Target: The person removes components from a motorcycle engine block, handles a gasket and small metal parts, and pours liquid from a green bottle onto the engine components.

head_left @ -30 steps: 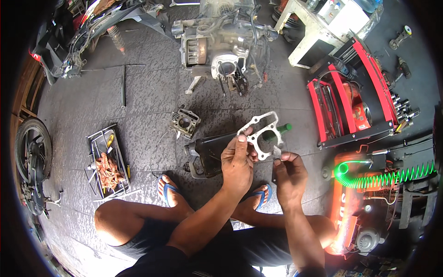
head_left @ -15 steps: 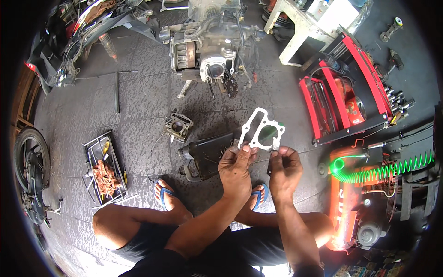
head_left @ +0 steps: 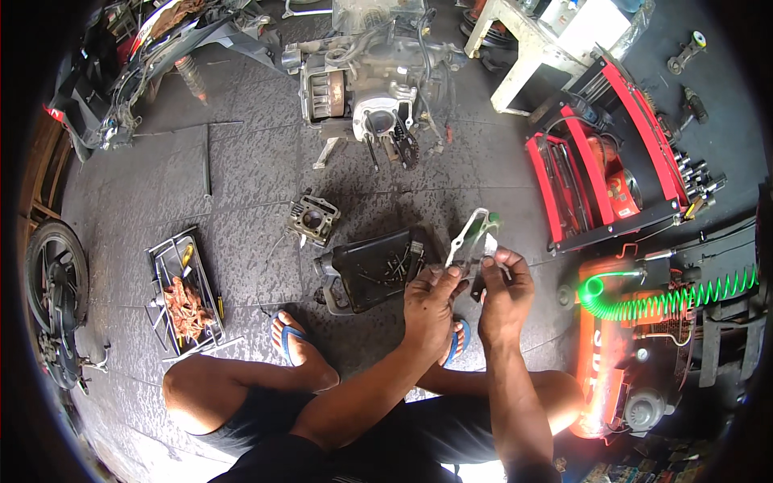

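Both my hands hold a thin, pale metal engine gasket (head_left: 461,239) in front of my knees. My left hand (head_left: 431,310) pinches its lower left edge between thumb and fingers. My right hand (head_left: 507,298) is closed at the gasket's right side, with a small whitish piece (head_left: 489,245) showing above the thumb; what it is I cannot make out. The gasket is tilted, so its large round opening looks narrow. Beneath and left of my hands lies a black plastic container (head_left: 374,274) with small bolts on it. An engine cylinder block (head_left: 312,219) rests on the floor beyond it.
A partly dismantled engine (head_left: 378,88) stands ahead. To the right are a red tool rack (head_left: 600,161) and an orange compressor (head_left: 600,346) with a green coiled hose (head_left: 684,302). A metal tray frame (head_left: 171,322) holding a rag (head_left: 187,308) lies left, near a wheel (head_left: 55,266).
The gasket has gone from facing me nearly flat to a steep tilt. Both hands have shifted slightly right, and the left has come lower, showing more of the black container.
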Motion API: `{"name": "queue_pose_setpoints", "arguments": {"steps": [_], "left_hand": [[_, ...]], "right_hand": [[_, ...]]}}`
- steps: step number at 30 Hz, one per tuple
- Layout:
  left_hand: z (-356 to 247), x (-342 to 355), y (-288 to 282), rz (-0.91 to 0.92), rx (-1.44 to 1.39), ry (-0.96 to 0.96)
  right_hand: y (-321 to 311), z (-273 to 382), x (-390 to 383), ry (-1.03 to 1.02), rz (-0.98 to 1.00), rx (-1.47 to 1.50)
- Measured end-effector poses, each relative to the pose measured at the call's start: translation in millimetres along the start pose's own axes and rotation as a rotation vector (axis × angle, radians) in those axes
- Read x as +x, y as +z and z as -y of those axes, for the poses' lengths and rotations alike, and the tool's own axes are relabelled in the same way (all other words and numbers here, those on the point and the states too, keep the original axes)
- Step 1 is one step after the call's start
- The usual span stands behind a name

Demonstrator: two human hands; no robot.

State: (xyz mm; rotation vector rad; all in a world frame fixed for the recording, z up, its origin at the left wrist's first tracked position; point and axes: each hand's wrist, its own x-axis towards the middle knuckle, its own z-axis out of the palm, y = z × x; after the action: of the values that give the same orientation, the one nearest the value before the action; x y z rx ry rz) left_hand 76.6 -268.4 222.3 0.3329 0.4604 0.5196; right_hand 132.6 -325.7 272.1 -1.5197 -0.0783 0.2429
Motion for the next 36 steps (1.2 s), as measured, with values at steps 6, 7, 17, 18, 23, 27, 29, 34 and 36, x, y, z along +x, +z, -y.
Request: {"name": "queue_pose_setpoints", "arguments": {"steps": [6,7,17,18,23,27,29,34,36], "left_hand": [[-8,-4,1,0.016,0.321,0.036],[-11,-8,6,-0.018,0.296,0.04],[-3,-10,4,-0.098,0.058,-0.008],[-3,-9,5,-0.098,0.076,-0.002],[-13,-2,4,-0.146,0.406,0.182],[-28,12,-7,-0.044,0.564,0.202],[-26,12,-6,0.004,0.512,0.197],[-32,2,1,0.126,0.757,0.211],[-31,2,0,0.173,0.737,0.148]], "right_hand": [[-6,-16,-6,-0.156,0.096,-0.284],[-4,-11,-9,-0.168,0.086,-0.323],[-2,-13,-9,-0.281,-0.018,-0.522],[-4,-12,-7,-0.283,-0.048,-0.533],[-11,-17,1,-0.372,-0.002,-0.437],[-25,7,17,-0.449,-0.054,-0.483],[-26,9,22,-0.35,-0.03,-0.388],[-24,7,39,-0.344,-0.107,-0.405],[-27,11,45,-0.312,-0.071,-0.363]]}}
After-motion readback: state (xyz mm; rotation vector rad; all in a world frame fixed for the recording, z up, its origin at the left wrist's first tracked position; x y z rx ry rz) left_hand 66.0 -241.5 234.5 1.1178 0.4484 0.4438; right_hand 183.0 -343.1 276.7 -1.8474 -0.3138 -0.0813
